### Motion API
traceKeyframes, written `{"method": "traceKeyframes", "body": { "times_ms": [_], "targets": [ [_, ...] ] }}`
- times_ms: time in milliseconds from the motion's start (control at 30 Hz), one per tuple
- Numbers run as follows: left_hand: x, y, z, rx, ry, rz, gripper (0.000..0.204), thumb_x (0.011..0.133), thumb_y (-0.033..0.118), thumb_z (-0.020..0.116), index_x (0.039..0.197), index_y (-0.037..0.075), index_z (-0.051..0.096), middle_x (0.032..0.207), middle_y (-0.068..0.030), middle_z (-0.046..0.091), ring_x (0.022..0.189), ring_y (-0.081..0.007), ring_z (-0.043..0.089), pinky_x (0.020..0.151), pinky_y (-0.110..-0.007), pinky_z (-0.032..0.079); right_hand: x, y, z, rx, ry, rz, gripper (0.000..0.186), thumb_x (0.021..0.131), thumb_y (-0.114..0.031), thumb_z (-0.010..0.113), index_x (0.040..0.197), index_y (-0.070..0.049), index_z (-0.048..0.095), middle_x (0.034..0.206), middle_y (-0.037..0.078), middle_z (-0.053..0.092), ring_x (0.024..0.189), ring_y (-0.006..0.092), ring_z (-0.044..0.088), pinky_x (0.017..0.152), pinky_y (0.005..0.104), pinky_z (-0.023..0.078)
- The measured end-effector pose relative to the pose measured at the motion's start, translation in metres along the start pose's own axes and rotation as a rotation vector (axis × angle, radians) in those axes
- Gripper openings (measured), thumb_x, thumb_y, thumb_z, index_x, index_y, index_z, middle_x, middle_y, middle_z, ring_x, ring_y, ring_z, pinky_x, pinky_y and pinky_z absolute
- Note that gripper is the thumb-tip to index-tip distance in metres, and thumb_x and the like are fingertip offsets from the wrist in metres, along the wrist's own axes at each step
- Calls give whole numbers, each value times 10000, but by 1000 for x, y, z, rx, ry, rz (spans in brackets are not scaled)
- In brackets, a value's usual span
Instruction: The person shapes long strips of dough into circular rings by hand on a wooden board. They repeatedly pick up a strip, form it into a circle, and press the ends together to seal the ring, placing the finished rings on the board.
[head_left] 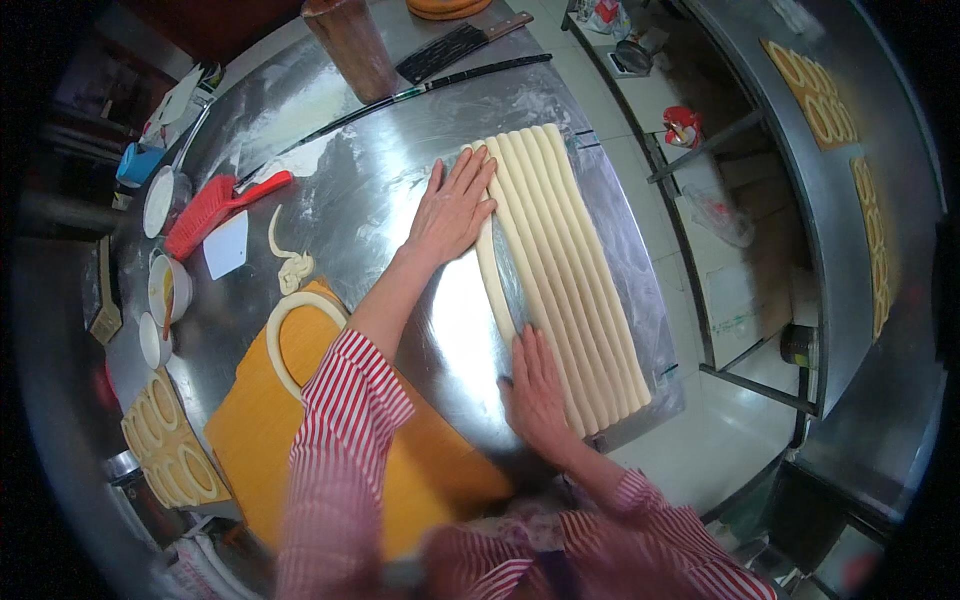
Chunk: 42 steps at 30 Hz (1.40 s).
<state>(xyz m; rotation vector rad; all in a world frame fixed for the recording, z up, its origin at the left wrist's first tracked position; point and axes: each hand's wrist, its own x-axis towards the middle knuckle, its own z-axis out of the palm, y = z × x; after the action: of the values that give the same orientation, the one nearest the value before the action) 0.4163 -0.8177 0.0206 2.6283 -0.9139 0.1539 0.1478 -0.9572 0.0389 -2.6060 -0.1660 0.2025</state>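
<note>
A pale dough rope (492, 275) lies on the steel table, along the left side of several parallel dough ropes (575, 275) set close together. My left hand (452, 208) rests flat over the rope's far end, fingers stretched out. Over its near end lies my right hand (538, 392), also with extended fingers, beside the near ends of the row. A narrow gap shows between this rope and its neighbours in the middle. To the left, a dough ring (276, 345) lies partly on an orange board (255, 425), partly hidden by my left sleeve. Scraps of dough (293, 270) lie beyond it.
A red brush (205, 215), a white scraper (227, 245) and bowls (168, 285) stand at left. At the back are a thin black rod (450, 80), a cleaver (445, 52) and a wooden cylinder (350, 50). Trays of shaped dough (175, 440) sit on both sides.
</note>
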Motion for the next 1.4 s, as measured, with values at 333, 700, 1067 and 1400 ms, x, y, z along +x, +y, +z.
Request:
{"method": "traceKeyframes", "body": {
  "times_ms": [333,700,1067,1400],
  "targets": [
    [-29,-30,-3,211,-142,-147,530,988,158,451,1501,47,374,1595,-104,344,1496,-281,277,1231,-490,197,-53,-10,22,26,-45,-104,647,866,-163,654,1396,119,412,1538,307,325,1451,454,296,1217,526,214],
    [-36,-19,-22,264,-221,302,381,962,126,524,1342,101,518,1369,-91,519,1399,-227,417,1264,-478,158,-93,-8,29,-75,-24,-60,600,904,-134,617,1441,47,421,1536,307,340,1453,424,322,1198,520,271],
    [-95,-13,-102,-44,-396,187,319,1031,362,454,934,60,496,837,-143,572,795,-314,600,748,-428,504,-98,10,18,-123,85,49,566,791,-70,685,1342,-37,564,1017,144,604,955,342,588,822,469,488],
    [-370,0,-184,-158,-164,-319,195,940,230,620,926,47,552,869,-170,611,770,-408,627,664,-509,499,-81,-59,20,328,-22,-31,250,824,-95,734,1054,-1,708,891,159,591,798,328,606,714,404,494]
  ]
}}
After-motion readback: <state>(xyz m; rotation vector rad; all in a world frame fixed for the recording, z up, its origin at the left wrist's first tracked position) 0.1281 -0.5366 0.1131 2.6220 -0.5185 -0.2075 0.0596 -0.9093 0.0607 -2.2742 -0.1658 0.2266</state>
